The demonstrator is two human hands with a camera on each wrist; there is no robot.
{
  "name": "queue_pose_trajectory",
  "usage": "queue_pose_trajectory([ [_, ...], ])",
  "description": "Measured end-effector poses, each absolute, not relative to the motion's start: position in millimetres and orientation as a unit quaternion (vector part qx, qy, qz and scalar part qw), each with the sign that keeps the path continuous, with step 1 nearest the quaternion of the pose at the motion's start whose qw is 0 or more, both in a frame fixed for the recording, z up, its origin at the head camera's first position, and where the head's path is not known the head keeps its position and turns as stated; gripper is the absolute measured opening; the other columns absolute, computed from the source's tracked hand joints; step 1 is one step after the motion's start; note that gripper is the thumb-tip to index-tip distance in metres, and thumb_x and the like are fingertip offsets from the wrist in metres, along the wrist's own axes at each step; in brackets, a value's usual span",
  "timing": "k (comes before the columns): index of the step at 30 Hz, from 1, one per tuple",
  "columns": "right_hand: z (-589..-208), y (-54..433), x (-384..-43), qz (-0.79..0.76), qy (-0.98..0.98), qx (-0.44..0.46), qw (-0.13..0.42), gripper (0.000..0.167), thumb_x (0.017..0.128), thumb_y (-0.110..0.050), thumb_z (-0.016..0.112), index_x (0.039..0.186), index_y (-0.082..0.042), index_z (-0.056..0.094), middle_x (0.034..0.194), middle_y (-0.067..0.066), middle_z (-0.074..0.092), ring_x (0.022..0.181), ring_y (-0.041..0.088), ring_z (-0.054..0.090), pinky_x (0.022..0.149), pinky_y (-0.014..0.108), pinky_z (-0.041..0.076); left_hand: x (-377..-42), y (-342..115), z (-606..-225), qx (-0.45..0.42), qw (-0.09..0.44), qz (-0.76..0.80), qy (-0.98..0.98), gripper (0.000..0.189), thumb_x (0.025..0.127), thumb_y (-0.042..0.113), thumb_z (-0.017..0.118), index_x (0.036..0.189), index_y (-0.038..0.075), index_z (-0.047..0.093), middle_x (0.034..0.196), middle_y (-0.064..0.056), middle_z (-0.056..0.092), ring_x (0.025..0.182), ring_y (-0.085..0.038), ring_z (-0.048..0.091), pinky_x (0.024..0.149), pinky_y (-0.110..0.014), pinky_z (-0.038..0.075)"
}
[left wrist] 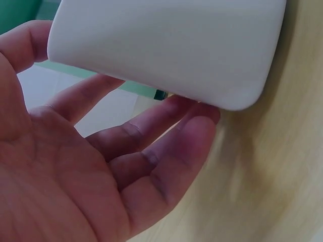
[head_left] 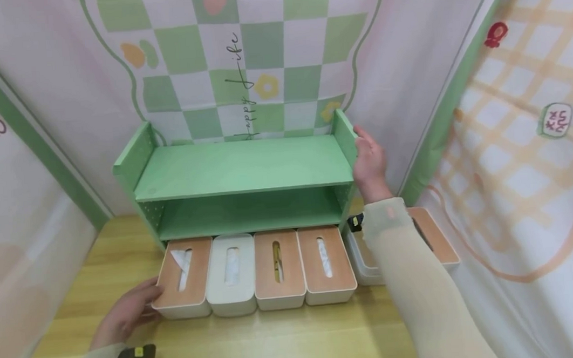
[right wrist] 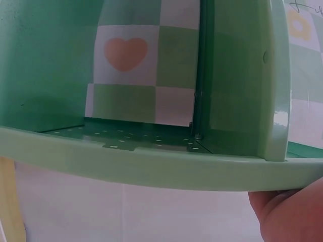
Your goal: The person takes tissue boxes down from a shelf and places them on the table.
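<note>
In the head view, my left hand [head_left: 130, 311] touches the outer left side of the leftmost wood-lidded tissue box [head_left: 201, 270], near its front corner. The left wrist view shows loosely bent fingers of my left hand [left wrist: 126, 146] against the white wall of the box [left wrist: 171, 45]. My right hand [head_left: 370, 161] lies along the outside of the right side panel [head_left: 345, 138] of a green two-tier shelf [head_left: 242, 168]. From the right wrist, only part of that hand [right wrist: 295, 214] shows below the panel edge; its fingertips are hidden.
A white-lidded box [head_left: 222, 258] and two more wood-lidded boxes [head_left: 289, 276] [head_left: 337, 268] stand in the row before the shelf. Behind my right forearm are a clear container [head_left: 366, 272] and another wood-lidded box [head_left: 435, 236]. Printed curtains [head_left: 265, 50] surround the wooden table [head_left: 256, 343].
</note>
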State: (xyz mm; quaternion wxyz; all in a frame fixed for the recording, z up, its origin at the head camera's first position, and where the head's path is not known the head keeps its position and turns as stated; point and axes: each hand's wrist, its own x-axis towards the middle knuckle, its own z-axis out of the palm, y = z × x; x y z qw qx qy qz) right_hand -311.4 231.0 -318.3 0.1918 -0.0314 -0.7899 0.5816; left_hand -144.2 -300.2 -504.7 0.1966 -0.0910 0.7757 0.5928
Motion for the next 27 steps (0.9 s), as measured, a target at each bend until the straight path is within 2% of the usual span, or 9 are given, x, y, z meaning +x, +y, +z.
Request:
queue_pose_trajectory([
  [3,-316.7,231.9,-311.0,0.581,-0.79,-0.032,0.193,0.044,0.107,-0.039,0.032,0.149,-0.036,0.045,0.133,0.003,0.058,0.04,0.006,0.025,0.035,0.024,0.027,-148.4,-302.1,-502.3,-0.088,0.198,0.587,0.78,0.067,0.105,0.032,0.05,0.15,-0.011,0.026,0.146,-0.034,0.039,0.113,-0.038,0.059,0.095,-0.055,0.048],
  [9,-312.1,235.5,-311.5,0.591,-0.785,-0.042,0.182,0.044,0.108,-0.042,0.032,0.15,-0.038,0.042,0.125,0.006,0.061,0.037,0.005,0.027,0.033,0.024,0.028,-159.6,-304.8,-498.4,-0.081,0.207,0.577,0.786,0.071,0.104,0.036,0.051,0.149,-0.013,0.026,0.146,-0.035,0.038,0.114,-0.037,0.059,0.097,-0.054,0.047],
  [12,-311.2,240.6,-311.7,0.596,-0.78,-0.043,0.183,0.044,0.108,-0.04,0.032,0.151,-0.036,0.041,0.142,-0.003,0.051,0.037,0.004,0.027,0.033,0.023,0.028,-167.1,-302.3,-497.9,-0.067,0.215,0.575,0.787,0.073,0.104,0.037,0.051,0.149,-0.014,0.024,0.148,-0.036,0.033,0.116,-0.038,0.057,0.099,-0.054,0.046],
  [16,-311.1,245.9,-312.6,0.595,-0.78,-0.058,0.182,0.044,0.108,-0.04,0.033,0.15,-0.036,0.043,0.11,0.002,0.06,0.039,0.006,0.028,0.034,0.023,0.03,-174.8,-297.9,-497.4,-0.064,0.221,0.559,0.797,0.074,0.104,0.038,0.051,0.15,-0.013,0.024,0.147,-0.035,0.036,0.115,-0.037,0.057,0.099,-0.054,0.046],
  [17,-311.1,246.6,-313.1,0.59,-0.785,-0.06,0.18,0.044,0.108,-0.041,0.032,0.15,-0.036,0.043,0.111,0.0,0.06,0.041,0.007,0.028,0.036,0.024,0.032,-176.5,-296.7,-496.6,-0.067,0.22,0.55,0.803,0.074,0.104,0.039,0.052,0.15,-0.012,0.024,0.146,-0.035,0.038,0.114,-0.037,0.058,0.098,-0.054,0.047],
  [19,-310.8,244.6,-315.8,0.576,-0.798,-0.054,0.167,0.046,0.108,-0.043,0.031,0.152,-0.034,0.041,0.111,0.004,0.061,0.051,0.005,0.037,0.047,0.024,0.041,-174.6,-295.2,-494.2,-0.072,0.209,0.513,0.829,0.075,0.103,0.041,0.053,0.149,-0.011,0.027,0.141,-0.035,0.044,0.112,-0.04,0.059,0.094,-0.056,0.048],
  [22,-308.6,239.8,-317.7,0.544,-0.826,-0.034,0.141,0.053,0.107,-0.049,0.029,0.157,-0.031,0.031,0.15,-0.001,0.044,0.096,0.008,0.056,0.088,0.029,0.048,-168.7,-290.3,-486.4,-0.075,0.179,0.415,0.889,0.077,0.101,0.046,0.052,0.147,-0.012,0.03,0.133,-0.038,0.049,0.112,-0.05,0.056,0.09,-0.062,0.047],
  [24,-307.8,236.6,-315.4,0.523,-0.842,-0.028,0.128,0.06,0.105,-0.055,0.028,0.16,-0.032,0.019,0.158,0.003,0.035,0.128,0.016,0.045,0.109,0.038,0.035,-162.3,-286.1,-480.3,-0.074,0.156,0.339,0.925,0.078,0.101,0.048,0.048,0.146,-0.012,0.031,0.133,-0.041,0.047,0.115,-0.056,0.05,0.09,-0.067,0.043],
  [27,-314.1,234.1,-304.0,0.487,-0.861,-0.019,0.146,0.07,0.102,-0.059,0.032,0.161,-0.031,0.007,0.163,0.005,0.021,0.144,0.027,0.026,0.116,0.049,0.021,-149.5,-279.5,-471.1,-0.085,0.133,0.272,0.949,0.081,0.102,0.052,0.04,0.148,-0.014,0.026,0.136,-0.044,0.039,0.119,-0.062,0.041,0.093,-0.071,0.037],
])
